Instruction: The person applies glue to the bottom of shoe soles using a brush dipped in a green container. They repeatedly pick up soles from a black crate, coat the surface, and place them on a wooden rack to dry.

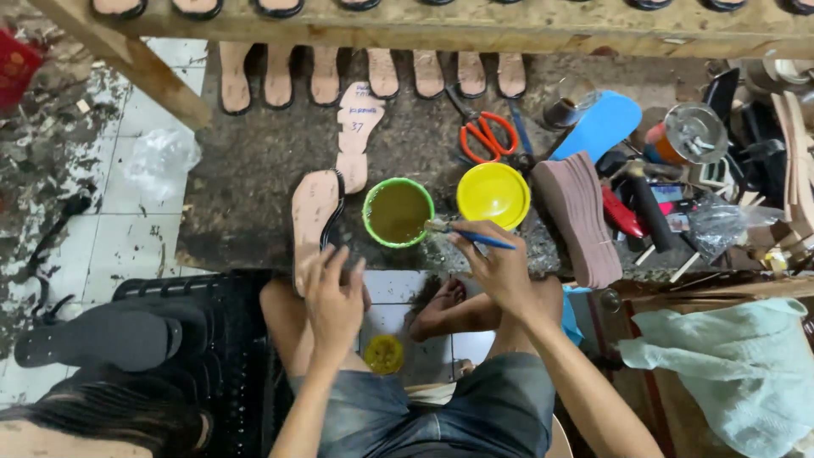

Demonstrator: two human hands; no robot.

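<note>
Sandal sole [315,222], tan-faced with a black edge, stands tilted on the mat beside the green bowl [398,212], its lower end clasped by the left hand [334,298]. Right hand [500,265] pinches a blue-handled brush [471,235], bristles at the bowl's rim. Judged best practice: load lightly, wipe excess on the rim, steady the sole. Green bowl holds brownish liquid; yellow bowl [493,194] looks empty.

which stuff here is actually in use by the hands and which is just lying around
In use:
- left hand holding a shoe sole
- right hand holding a brush
- green bowl of brownish liquid, brush tip at its rim

Lying about:
- yellow bowl
- orange scissors
- blue insole
- stack of soles
- pale cloth
- plastic bag
</note>
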